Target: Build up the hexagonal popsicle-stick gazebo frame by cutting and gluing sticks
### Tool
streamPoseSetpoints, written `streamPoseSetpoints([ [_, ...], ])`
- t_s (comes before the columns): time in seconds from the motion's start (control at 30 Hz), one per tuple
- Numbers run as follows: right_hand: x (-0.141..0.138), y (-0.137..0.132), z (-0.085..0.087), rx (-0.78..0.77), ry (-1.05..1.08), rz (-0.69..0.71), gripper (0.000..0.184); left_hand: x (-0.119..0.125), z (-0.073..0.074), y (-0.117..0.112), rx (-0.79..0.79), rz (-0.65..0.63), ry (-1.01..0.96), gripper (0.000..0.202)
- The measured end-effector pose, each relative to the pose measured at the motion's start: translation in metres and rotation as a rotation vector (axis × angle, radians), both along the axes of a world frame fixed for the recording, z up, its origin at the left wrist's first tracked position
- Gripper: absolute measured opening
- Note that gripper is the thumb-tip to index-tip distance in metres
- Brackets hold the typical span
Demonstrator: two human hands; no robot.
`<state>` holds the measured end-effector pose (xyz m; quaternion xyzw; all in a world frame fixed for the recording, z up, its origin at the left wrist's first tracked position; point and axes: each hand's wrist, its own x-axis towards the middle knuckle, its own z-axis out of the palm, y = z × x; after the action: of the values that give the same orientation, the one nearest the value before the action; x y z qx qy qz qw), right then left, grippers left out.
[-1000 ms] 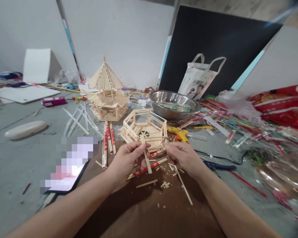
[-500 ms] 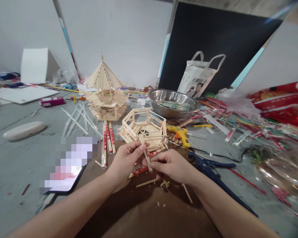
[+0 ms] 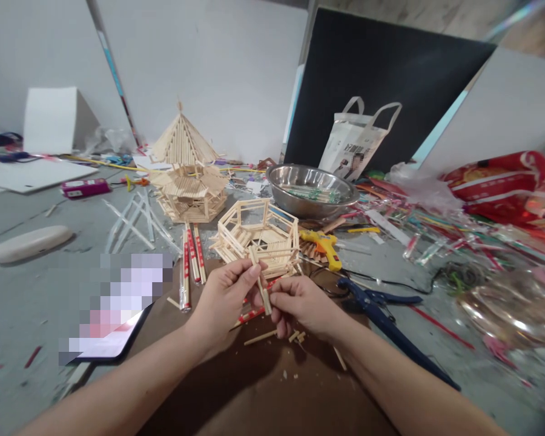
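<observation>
My left hand (image 3: 227,295) is closed, pinching slim wooden sticks (image 3: 257,274) between thumb and fingers. They slant down toward my right hand (image 3: 303,304), whose closed fingertips grip their lower end, where a short piece lies against the longer one. Just beyond both hands sits a six-sided open frame (image 3: 236,233) built of wooden sticks. Under and below my hands are a red-wrapped chopstick packet (image 3: 247,318), a loose stick (image 3: 260,338) and several short cut pieces (image 3: 297,336) on a brown board (image 3: 263,387).
A stick-built pagoda (image 3: 186,175) stands behind, left of a steel bowl (image 3: 340,203). To the right lie a yellow glue gun (image 3: 327,247) and blue-handled cutters (image 3: 390,330). Wrapped chopsticks (image 3: 186,278) and a phone (image 3: 113,339) are at left. Plastic wrappers litter the right side.
The view has shifted slightly, so most things appear further left. My right fingertips have changed position slightly at the sticks' lower end; my left hand keeps its pinch.
</observation>
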<state>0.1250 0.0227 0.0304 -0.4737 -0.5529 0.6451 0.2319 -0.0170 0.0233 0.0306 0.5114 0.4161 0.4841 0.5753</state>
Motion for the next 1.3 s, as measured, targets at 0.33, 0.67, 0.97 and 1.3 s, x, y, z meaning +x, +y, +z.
streamPoseSetpoints([
  [0.33,0.079,0.058,0.015,0.637,-1.055,-0.472,0.033,0.003,0.005,-0.006,-0.021,-0.034,0.076,0.024],
  [0.67,0.129,0.114,-0.032,0.385,-1.304,-0.373,0.048,0.005,-0.009,0.001,-0.078,-0.150,0.143,0.028],
  [0.97,0.155,0.095,-0.020,0.599,-1.213,-0.656,0.045,0.010,-0.017,0.002,-0.177,-0.130,0.022,0.026],
  [1.3,0.119,0.090,-0.012,0.750,-0.011,-1.035,0.042,0.009,-0.016,0.006,-0.212,-0.036,0.052,0.023],
])
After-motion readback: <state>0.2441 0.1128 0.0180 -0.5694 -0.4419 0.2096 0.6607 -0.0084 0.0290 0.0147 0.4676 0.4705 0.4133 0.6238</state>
